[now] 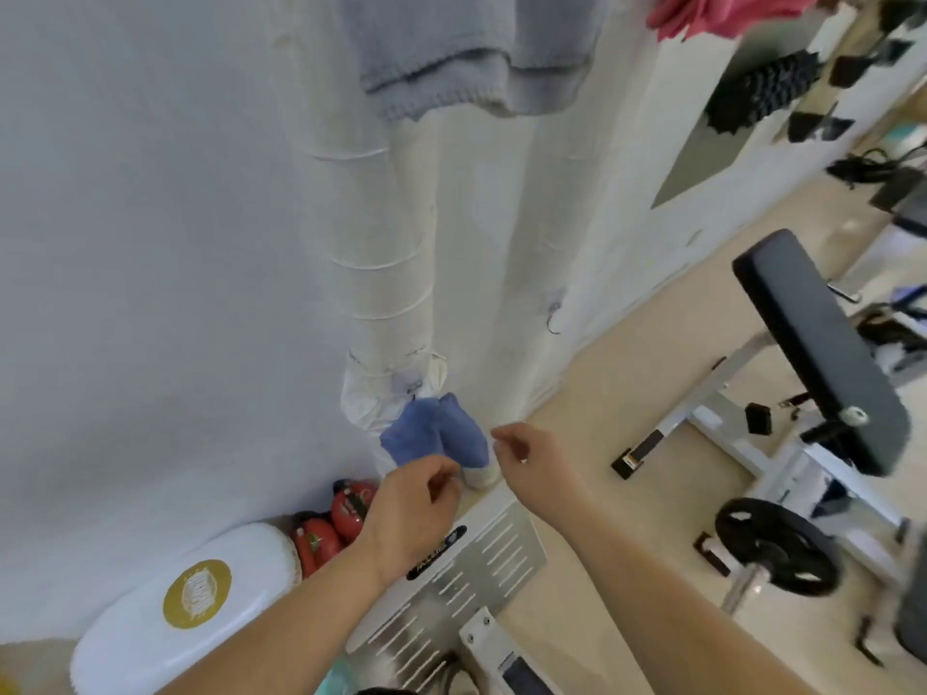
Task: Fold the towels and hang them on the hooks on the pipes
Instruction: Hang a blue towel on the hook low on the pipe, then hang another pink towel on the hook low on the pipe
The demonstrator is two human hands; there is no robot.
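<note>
Low down on the left pipe (381,253), your blue towel (436,433) hangs folded from a small wire hook (414,388). It is soft terry doubled into two rounded lobes, with a paler white hem showing at its bottom right corner. Both pipes are wrapped in white, wrinkled sheeting tied with thin bands. The right pipe (521,233) carries a bare metal hook (553,319) further up.

Your left hand (416,509) sits just under the towel's lower edge, fingers curled in towards the thumb. Your right hand (521,453) is just beside the towel's right edge, fingers likewise bent (I cannot tell whether either one actually pinches cloth, because the fingertips are blurred and turned away).

At the top, a grey-blue knitted towel (466,57) with a ribbed hem is cut off by the frame, so its hook is hidden. A pink cloth (717,12) at the top right is cropped too.

Near left, a white oval pad (185,604) with a round gold emblem lies by the wall (125,243), its lettering unreadable. Glossy red rounded objects (341,519) are half hidden behind your left hand. A slotted metal plate (481,569) lies nearer, its near end blurred.

To the right stand a black padded bench (822,353) on a white steel frame (727,423) and a black weight plate (775,551).
</note>
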